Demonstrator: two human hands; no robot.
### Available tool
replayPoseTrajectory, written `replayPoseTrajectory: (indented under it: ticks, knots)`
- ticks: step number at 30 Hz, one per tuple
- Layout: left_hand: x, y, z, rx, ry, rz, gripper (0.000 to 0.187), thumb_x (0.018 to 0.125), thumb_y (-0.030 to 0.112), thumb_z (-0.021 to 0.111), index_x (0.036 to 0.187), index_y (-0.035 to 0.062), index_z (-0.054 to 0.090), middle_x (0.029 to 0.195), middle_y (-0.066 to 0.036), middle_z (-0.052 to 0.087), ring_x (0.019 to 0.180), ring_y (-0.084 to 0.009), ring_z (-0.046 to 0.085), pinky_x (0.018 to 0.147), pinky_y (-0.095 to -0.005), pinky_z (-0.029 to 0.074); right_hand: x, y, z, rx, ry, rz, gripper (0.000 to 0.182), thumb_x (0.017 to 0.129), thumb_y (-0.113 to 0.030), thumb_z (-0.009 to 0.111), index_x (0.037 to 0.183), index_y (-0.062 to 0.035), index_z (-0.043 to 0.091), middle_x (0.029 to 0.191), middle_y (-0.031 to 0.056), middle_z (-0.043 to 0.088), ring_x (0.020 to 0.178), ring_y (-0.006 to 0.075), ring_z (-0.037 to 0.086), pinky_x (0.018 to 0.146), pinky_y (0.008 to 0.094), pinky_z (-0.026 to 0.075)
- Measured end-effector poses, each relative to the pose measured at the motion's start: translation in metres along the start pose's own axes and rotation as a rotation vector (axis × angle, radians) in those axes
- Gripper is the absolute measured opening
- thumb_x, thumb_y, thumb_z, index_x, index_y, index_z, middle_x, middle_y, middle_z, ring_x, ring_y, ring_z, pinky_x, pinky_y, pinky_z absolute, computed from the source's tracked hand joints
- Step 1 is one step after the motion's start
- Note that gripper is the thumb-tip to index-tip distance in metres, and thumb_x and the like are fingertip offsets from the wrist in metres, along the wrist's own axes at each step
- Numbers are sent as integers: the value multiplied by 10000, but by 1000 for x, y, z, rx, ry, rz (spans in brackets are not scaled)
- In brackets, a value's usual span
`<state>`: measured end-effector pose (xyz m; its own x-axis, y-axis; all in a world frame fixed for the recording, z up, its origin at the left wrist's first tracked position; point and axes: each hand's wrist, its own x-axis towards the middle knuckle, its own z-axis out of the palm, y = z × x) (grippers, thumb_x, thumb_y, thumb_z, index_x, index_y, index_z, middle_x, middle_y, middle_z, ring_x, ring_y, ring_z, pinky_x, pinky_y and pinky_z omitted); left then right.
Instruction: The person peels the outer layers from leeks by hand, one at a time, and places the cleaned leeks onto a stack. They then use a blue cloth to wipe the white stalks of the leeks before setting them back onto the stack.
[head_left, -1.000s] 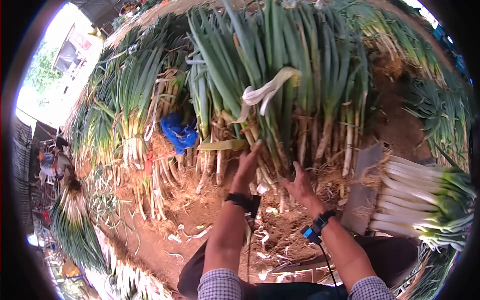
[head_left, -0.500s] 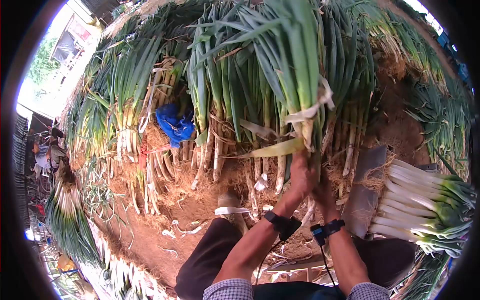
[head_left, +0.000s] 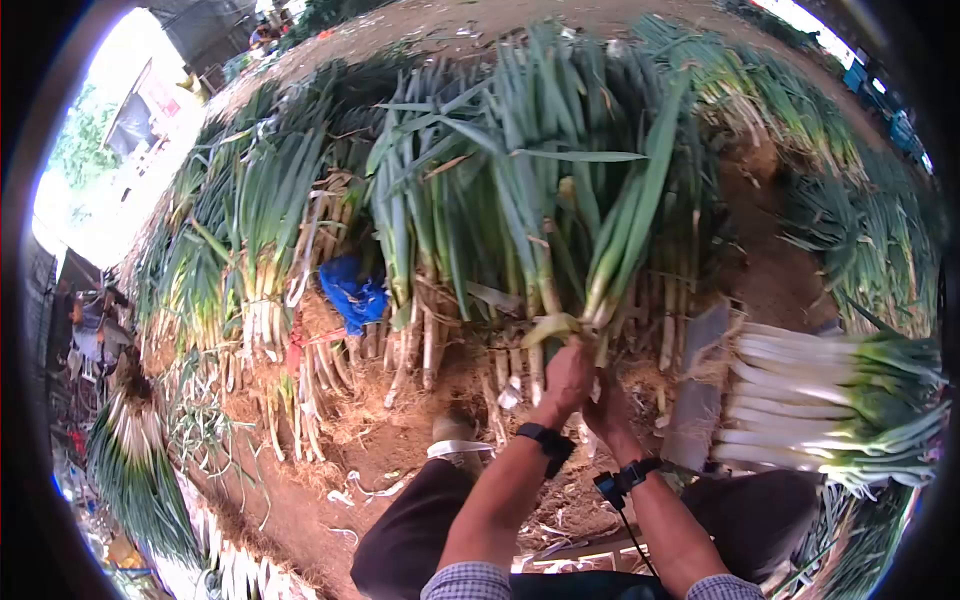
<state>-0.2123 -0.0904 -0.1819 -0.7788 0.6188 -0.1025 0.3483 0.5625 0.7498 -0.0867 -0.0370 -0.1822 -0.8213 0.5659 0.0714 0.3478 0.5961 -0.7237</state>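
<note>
In front of me, both my hands are closed around the lower part of a leek whose green leaves fan up and away. My left hand wraps the stalk, with a yellowed leaf bent over just above its fingers. Close beside and slightly below it, my right hand grips near the root end, which the fingers hide. Behind the hands stands a dense row of untrimmed leeks with brown, rooty bases.
Cleaned white-stalked leeks lie at right beside a grey board. A blue cloth or bag rests among the bundles. Peeled scraps litter the soil by my foot. Another bundle lies left, near a person.
Both hands have moved slightly down and left with the leek, and its leaves have dropped away from me. The loose pale skin hanging from its stalk is no longer visible. My view has tilted up.
</note>
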Motion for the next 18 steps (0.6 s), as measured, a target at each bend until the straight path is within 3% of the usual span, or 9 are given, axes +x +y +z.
replayPoseTrajectory:
  ticks: [2, 3, 5, 7, 10, 12, 14, 16, 18]
  knots:
    - [-10, 11, -1, -92, 35, 29, 290, 929, 173, 638, 1139, 4, 533, 817, -272, 668, 787, -436, 665, 623, -483, 526, -5, -16, -22, 47, -3, 176, 470, 853, -261, 720, 1241, -32, 587, 1182, 236, 668, 1091, 416, 644, 864, 500, 534]
    - [-13, 23, -12, -174, 103, 13, 304, 932, 134, 648, 1187, 28, 522, 820, -238, 678, 745, -383, 685, 582, -442, 528, -7, -11, -23, -31, 50, 76, 404, 892, -266, 703, 1201, -20, 621, 1144, 194, 692, 985, 313, 690, 781, 424, 545]
    - [-11, 16, -13, -653, 4, -46, 482, 936, 67, 610, 1369, 68, 397, 962, -214, 661, 757, -299, 681, 594, -401, 539, -10, -34, -53, 547, -223, 366, 324, 944, -253, 670, 1163, -15, 638, 1049, 134, 700, 818, 171, 655, 681, 338, 513]
    - [-20, 33, -32, -1131, -75, -116, 580, 973, 19, 558, 1475, 132, 289, 965, -101, 624, 757, -186, 644, 599, -309, 553, -13, -37, -48, 401, -364, 256, 291, 965, -230, 655, 1142, 0, 634, 999, 100, 682, 753, 124, 593, 626, 307, 475]
    - [-32, 50, -45, -1433, -145, -225, 620, 963, 33, 589, 1482, 107, 257, 960, -110, 622, 769, -188, 636, 624, -336, 576, -44, -54, -40, 727, -375, 303, 254, 974, -203, 644, 1110, 10, 622, 961, 70, 665, 722, 116, 562, 604, 297, 460]
    - [-50, 62, -60, -1224, -194, -265, 516, 978, 69, 570, 1420, 48, 306, 945, -118, 613, 759, -200, 646, 621, -336, 565, -57, -64, -53, 983, -402, 446, 214, 976, -172, 630, 1077, 13, 591, 957, 55, 655, 792, 118, 544, 664, 298, 474]
    - [-60, 46, -63, -746, -163, -246, 408, 1016, 202, 567, 1336, -6, 425, 932, -94, 604, 771, -186, 647, 634, -307, 539, -58, -82, -83, 792, -393, 286, 204, 976, -172, 625, 1062, 10, 587, 969, 62, 656, 805, 128, 577, 680, 319, 494]
    - [-79, 47, -84, -796, -183, -331, 364, 1027, 272, 560, 1281, 19, 498, 940, -72, 608, 789, -176, 644, 657, -300, 532, -56, -84, -83, 563, -209, 32, 229, 970, -197, 624, 1035, 19, 587, 889, 106, 671, 713, 195, 646, 613, 377, 511]
    - [-93, 48, -108, -911, -204, -383, 346, 1039, 356, 541, 1200, 51, 576, 977, -54, 630, 841, -190, 655, 692, -313, 531, -56, -85, -100, 306, -192, -24, 260, 947, -231, 618, 996, 21, 572, 771, 153, 635, 661, 256, 636, 594, 404, 502]
